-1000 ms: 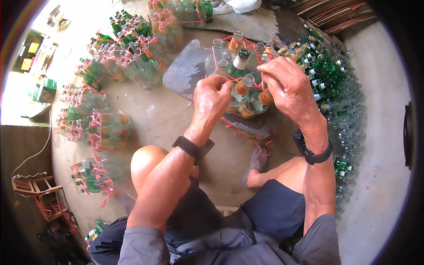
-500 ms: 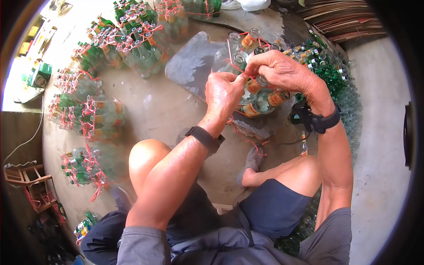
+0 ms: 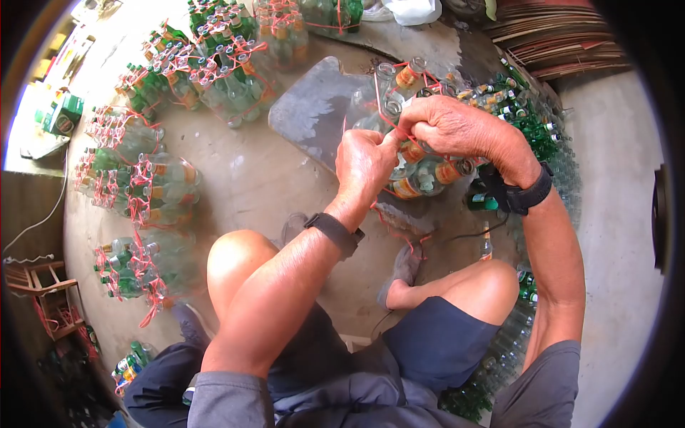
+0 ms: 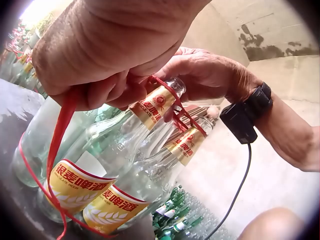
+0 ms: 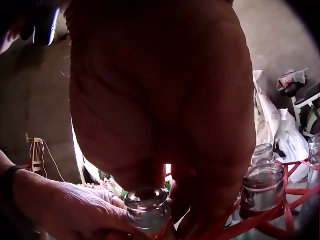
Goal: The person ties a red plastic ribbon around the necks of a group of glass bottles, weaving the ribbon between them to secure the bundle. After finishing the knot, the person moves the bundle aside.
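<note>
A bundle of clear glass beer bottles (image 4: pixel 162 177) with yellow and gold labels stands on a dark slab, with red plastic string (image 4: pixel 61 132) looped around its necks and lower sides. My left hand (image 3: pixel 365 160) grips a strand at the near left of the necks, and a red length hangs below its curled fingers in the left wrist view. My right hand (image 3: pixel 457 127) bends over the necks, fingers curled on the string close to the left fingertips. Its palm hides some bottles. In the right wrist view, a bare bottle mouth (image 5: pixel 145 200) stands between the two hands.
String-tied bottle bundles (image 3: pixel 153 192) line the floor on the left. Many loose green and clear bottles (image 3: pixel 531 121) are massed along the right. The dark slab (image 3: pixel 314 100) extends left of the bundle. A cable (image 4: pixel 241 182) trails from the right wrist camera.
My hands were apart, each pinching string; they have come together at the near-side necks. The right hand has swung over the bottles and curled. The bundle appears farther right in the head view.
</note>
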Demonstrator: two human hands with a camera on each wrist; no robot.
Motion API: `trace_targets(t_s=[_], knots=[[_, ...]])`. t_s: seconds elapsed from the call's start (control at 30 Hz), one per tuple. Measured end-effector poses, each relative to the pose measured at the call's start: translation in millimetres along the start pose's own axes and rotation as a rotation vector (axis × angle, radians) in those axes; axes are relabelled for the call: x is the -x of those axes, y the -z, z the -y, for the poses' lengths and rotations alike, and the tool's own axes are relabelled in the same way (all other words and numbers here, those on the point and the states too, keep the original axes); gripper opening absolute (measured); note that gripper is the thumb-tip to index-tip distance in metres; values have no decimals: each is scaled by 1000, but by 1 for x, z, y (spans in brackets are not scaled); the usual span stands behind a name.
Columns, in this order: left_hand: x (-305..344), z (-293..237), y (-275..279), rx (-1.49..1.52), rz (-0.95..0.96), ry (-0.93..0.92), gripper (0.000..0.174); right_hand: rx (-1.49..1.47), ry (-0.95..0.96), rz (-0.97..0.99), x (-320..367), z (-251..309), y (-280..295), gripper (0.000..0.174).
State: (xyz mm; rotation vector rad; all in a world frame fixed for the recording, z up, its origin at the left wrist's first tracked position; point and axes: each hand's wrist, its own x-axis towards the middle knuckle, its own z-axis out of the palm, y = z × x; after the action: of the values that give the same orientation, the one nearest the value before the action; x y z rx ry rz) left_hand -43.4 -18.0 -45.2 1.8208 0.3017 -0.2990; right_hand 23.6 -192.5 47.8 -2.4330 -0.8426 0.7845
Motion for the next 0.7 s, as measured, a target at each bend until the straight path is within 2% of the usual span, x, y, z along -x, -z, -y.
trace_targets(t_s=[0.03, 0.07, 0.17, 0.3, 0.63, 0.7], knots=[[0, 0, -1, 1, -1, -2, 53, 120, 143, -50, -1, -4, -1, 24], [1, 0, -2, 11, -9, -8, 53, 147, 89, -63, 1, -7, -2, 21], [3, -2, -2, 15, -26, -13, 51, 312, 144, -148, 6, 4, -1, 26], [9, -8, -4, -19, -33, 0, 50, 471, 127, -100, 6, 15, 6, 23], [10, -9, -8, 12, -30, -55, 49, 542, 151, -113, 5, 27, 24, 23], [8, -8, -9, 14, -37, -74, 47, 586, 142, -64, 4, 26, 36, 24]])
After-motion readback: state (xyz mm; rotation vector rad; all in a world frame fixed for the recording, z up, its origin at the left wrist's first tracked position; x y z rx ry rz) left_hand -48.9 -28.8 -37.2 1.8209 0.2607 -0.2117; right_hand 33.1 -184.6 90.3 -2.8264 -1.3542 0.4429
